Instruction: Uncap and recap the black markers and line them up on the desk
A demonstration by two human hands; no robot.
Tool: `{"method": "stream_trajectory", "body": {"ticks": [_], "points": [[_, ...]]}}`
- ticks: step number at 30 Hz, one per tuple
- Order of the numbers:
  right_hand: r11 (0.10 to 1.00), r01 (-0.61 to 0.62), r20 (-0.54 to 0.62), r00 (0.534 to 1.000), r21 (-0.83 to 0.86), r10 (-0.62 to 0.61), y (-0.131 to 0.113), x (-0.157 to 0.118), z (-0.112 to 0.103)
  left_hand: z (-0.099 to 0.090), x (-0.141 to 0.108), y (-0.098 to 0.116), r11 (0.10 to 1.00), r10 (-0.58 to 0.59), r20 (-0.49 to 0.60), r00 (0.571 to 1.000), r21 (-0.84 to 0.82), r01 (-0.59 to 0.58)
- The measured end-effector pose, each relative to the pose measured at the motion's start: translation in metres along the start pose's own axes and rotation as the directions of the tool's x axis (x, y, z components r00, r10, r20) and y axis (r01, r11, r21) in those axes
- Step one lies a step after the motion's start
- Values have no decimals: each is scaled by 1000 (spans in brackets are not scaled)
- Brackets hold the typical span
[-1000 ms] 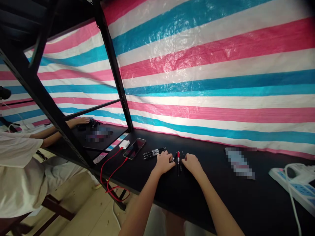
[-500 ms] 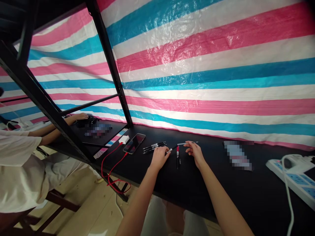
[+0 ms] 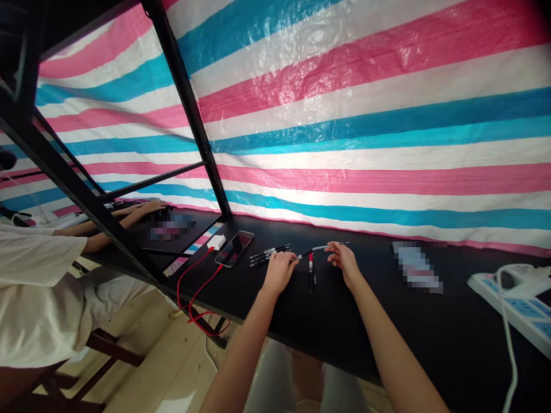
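Note:
My left hand [image 3: 279, 272] rests at the desk with its fingers closed round the black barrel of a pen [image 3: 306, 254]. From the barrel's right end sticks a thin, pale refill [image 3: 319, 248]. My right hand [image 3: 344, 263] has its thumb and fingertips pinched at this refill, whose tip shows just beyond the fingers. Below the barrel, between my hands, lie a red-and-black pen part [image 3: 310, 268] and a smaller dark piece beside it. Several black pens [image 3: 269, 253] lie in a bunch just left of my left hand.
A phone [image 3: 235, 249] with a red cable and a white charger [image 3: 216, 242] lies left on the black desk [image 3: 327, 327]. A blurred packet [image 3: 417, 267] and a power strip [image 3: 516, 307] are at right. Beyond the metal frame [image 3: 189, 109], another person's hands [image 3: 152, 207] work.
The pen barrel and refill have shifted slightly up and to the right with my hands, now lying nearly in line. The other person's hands have moved right.

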State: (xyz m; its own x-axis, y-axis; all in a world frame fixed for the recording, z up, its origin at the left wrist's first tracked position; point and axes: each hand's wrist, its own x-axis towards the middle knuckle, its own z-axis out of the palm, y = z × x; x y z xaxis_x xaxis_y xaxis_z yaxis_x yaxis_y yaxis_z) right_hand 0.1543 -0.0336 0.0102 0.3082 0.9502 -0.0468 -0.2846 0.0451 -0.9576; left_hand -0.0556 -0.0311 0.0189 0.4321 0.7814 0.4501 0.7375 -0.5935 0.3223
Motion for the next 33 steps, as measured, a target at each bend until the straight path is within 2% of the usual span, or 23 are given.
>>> {"method": "stream_trajectory", "body": {"ticks": [4,6,8,10,14,17,20,22,24,27,33], "points": [[996,36,6,999,-86,-36,2,0,1,0,0,0,1000,8,2,1000,-1,-8],[980,69,130,990,-189,-44,2,-3,5,0,0,1,1000,3,13,1000,-4,-3],[951,130,313,949,-282,-37,2,-7,9,0,1,1,1000,-15,19,1000,-14,15],[931,196,412,909,-307,-55,3,-11,13,-1,0,1,998,-47,-5,999,-29,47],[902,270,351,925,-337,-146,5,-11,11,-4,0,-1,988,-132,-133,982,-102,119],[832,300,298,939,-466,-172,6,-7,3,-4,0,-4,972,-201,-234,951,-170,163],[651,306,250,951,-695,-180,6,-7,-1,-4,0,-8,976,-203,-270,941,-134,172],[514,300,242,954,-804,-178,6,-11,0,-4,-2,-10,985,-170,-242,955,-30,168],[432,307,257,951,-848,-172,4,-14,2,-6,-5,-12,983,-137,-192,972,97,157],[401,331,290,943,-854,-160,1,-19,6,-9,-13,-19,956,-144,-161,976,232,179],[381,321,292,947,-867,-133,0,-21,8,-4,-20,-31,893,-263,-181,948,326,311]]}}
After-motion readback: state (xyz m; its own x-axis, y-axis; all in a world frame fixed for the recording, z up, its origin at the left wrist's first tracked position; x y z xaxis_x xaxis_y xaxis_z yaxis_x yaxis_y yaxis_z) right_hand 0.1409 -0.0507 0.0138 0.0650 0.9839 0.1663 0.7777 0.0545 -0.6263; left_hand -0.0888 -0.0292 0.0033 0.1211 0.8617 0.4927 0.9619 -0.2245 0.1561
